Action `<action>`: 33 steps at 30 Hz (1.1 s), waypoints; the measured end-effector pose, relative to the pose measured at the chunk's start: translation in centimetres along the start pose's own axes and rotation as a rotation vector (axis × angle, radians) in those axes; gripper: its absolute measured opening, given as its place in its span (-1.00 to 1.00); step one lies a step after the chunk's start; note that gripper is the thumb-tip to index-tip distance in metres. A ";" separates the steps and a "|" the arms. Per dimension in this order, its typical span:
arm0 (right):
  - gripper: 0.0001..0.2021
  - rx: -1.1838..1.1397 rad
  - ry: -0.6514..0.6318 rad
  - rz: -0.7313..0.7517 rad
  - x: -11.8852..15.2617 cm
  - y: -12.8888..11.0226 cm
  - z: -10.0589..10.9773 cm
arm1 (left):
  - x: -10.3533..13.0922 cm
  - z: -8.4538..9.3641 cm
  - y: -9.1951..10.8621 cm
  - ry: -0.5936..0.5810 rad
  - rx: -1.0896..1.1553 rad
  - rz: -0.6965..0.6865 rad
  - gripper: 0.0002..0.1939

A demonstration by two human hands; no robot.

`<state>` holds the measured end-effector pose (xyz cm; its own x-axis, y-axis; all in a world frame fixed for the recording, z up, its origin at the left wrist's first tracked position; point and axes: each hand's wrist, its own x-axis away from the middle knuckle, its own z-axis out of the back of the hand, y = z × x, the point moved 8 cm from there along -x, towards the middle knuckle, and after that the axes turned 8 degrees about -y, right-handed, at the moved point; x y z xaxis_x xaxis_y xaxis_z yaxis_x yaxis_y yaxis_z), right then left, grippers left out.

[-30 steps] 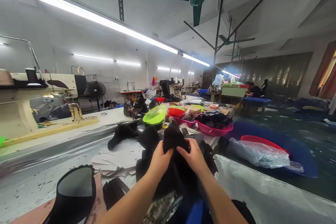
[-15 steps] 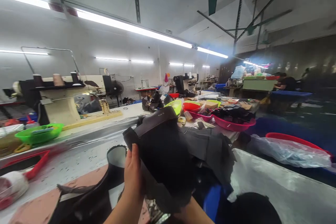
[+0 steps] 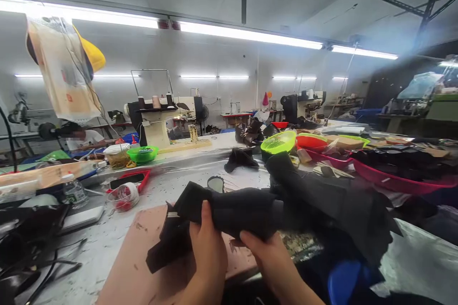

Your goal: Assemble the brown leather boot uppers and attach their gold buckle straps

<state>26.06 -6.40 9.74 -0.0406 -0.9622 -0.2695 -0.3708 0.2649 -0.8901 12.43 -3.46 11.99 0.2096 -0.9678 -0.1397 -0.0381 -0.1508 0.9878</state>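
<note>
A black leather piece (image 3: pixel 243 209), folded over or rolled, is held up in front of me by both hands. My left hand (image 3: pixel 207 243) grips its left part, thumb on top and fingers hidden beneath. My right hand (image 3: pixel 266 250) closes on its lower right edge, thumb showing along the near side. Below and to the left, another dark piece (image 3: pixel 170 245) hangs or lies over a pink board (image 3: pixel 129 248); whether it is joined to the held one I cannot tell. More black pieces (image 3: pixel 332 205) are heaped to the right of my hands.
A red tray (image 3: pixel 145 181), a bottle (image 3: pixel 73 190) and a green basket (image 3: pixel 142 154) stand to the left. Beyond are a sewing machine (image 3: pixel 157 128), a yellow-green basket (image 3: pixel 279 142) and a pink basket (image 3: pixel 404 178). Another person (image 3: pixel 82 138) sits at the far left.
The view has swung left. The black piece, earlier upright and broad, now lies lower and nearly level over the pink board. My right hand has come into clearer sight.
</note>
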 end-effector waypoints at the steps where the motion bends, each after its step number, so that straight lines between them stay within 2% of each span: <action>1: -0.56 0.071 0.066 0.038 0.2 -0.5 0.5 | 0.2 0.2 -0.2 0.022 0.011 0.018 -0.49; 3: -0.70 0.316 0.144 0.168 0.4 -2.2 1.5 | 0.3 0.8 0.0 0.061 0.027 0.029 -0.52; 5: -0.80 0.523 0.128 0.244 0.4 -3.3 2.3 | 0.1 1.5 1.0 0.078 0.045 -0.006 -0.53; 6: -0.82 0.564 0.102 0.232 0.3 -3.3 2.8 | -0.2 2.0 1.5 0.086 0.058 -0.027 -0.53; 9: -0.77 0.440 -0.012 0.094 0.4 -2.3 4.1 | -1.0 3.1 2.4 0.122 0.100 -0.056 -0.53; 11: -0.67 0.314 -0.133 0.042 0.9 -1.7 3.6 | -1.2 3.2 2.4 0.137 0.120 -0.053 -0.53; 12: -0.67 0.290 -0.167 0.063 1.2 -1.7 3.2 | -1.2 3.0 2.2 0.141 0.131 -0.050 -0.54; 13: -0.69 0.298 -0.150 0.129 1.6 -2.2 3.0 | -1.1 2.7 1.9 0.143 0.146 -0.046 -0.54; 14: -0.70 0.332 -0.081 0.237 2.1 -3.1 3.1 | -1.0 2.3 1.6 0.140 0.162 -0.041 -0.53; 17: -0.65 0.592 0.183 0.609 4.3 -6.8 2.8 | -0.6 0.8 0.7 0.097 0.220 -0.042 -0.52; 19: -0.53 0.825 0.171 0.719 4.8 -8.2 1.2 | -0.5 0.0 0.7 0.080 0.256 -0.073 -0.51; 20: -0.60 0.924 0.122 0.734 4.8 -8.5 0.3 | -0.4 -0.2 0.8 0.083 0.271 -0.086 -0.51; 22: -0.85 1.033 0.040 0.731 4.6 -8.7 -0.9 | -0.3 -0.5 1.2 0.115 0.283 -0.093 -0.52; 23: -0.88 1.059 0.010 0.724 4.6 -8.6 -1.3 | -0.2 -0.7 1.4 0.122 0.275 -0.093 -0.52; 24: -0.82 1.082 -0.004 0.717 4.6 -8.4 -1.6 | -0.2 -0.9 1.8 0.115 0.259 -0.101 -0.53; 26: -0.49 1.129 0.004 0.713 4.7 -7.9 -1.9 | -0.2 -1.4 2.6 0.083 0.220 -0.156 -0.56; 27: -0.40 1.142 0.016 0.709 4.7 -7.6 -1.8 | -0.2 -1.6 3.0 0.066 0.196 -0.195 -0.58; 28: -0.41 1.134 0.037 0.697 4.6 -7.3 -1.4 | -0.3 -1.8 3.2 0.049 0.170 -0.226 -0.59; 30: -0.64 1.043 0.095 0.600 4.1 -7.0 0.1 | -0.4 -2.0 3.3 0.019 0.128 -0.259 -0.62; 33: -0.79 0.779 0.120 0.315 2.7 -6.2 3.2 | -1.0 -2.4 2.9 -0.043 0.090 -0.253 -0.66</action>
<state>31.19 -10.39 13.35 -0.1497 -0.8244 -0.5459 0.4173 0.4478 -0.7908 14.43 -2.50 15.18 0.1822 -0.9044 -0.3857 -0.0767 -0.4042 0.9115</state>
